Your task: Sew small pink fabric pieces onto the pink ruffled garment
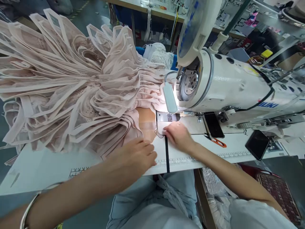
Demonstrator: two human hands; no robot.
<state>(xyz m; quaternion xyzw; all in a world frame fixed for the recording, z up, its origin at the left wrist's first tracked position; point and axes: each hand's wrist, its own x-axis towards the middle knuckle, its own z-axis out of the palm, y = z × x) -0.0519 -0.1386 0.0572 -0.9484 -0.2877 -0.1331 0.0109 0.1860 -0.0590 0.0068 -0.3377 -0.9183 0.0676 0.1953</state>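
Note:
A large heap of pale pink fabric pieces covers the left of the white sewing table. My left hand, its fingers curled, is at the heap's lower right edge; what it holds, if anything, is hidden. My right hand is at the metal plate below the sewing machine's head, its fingers bent together near a thin thread loop; nothing clear shows between them. A black strap runs down the table between both hands. A pale green oval pad hangs in front of the needle area.
Right of my right hand lie a phone, orange-handled snips and a black tilted box. White cord sits behind the heap. A red woven basket is at the lower right.

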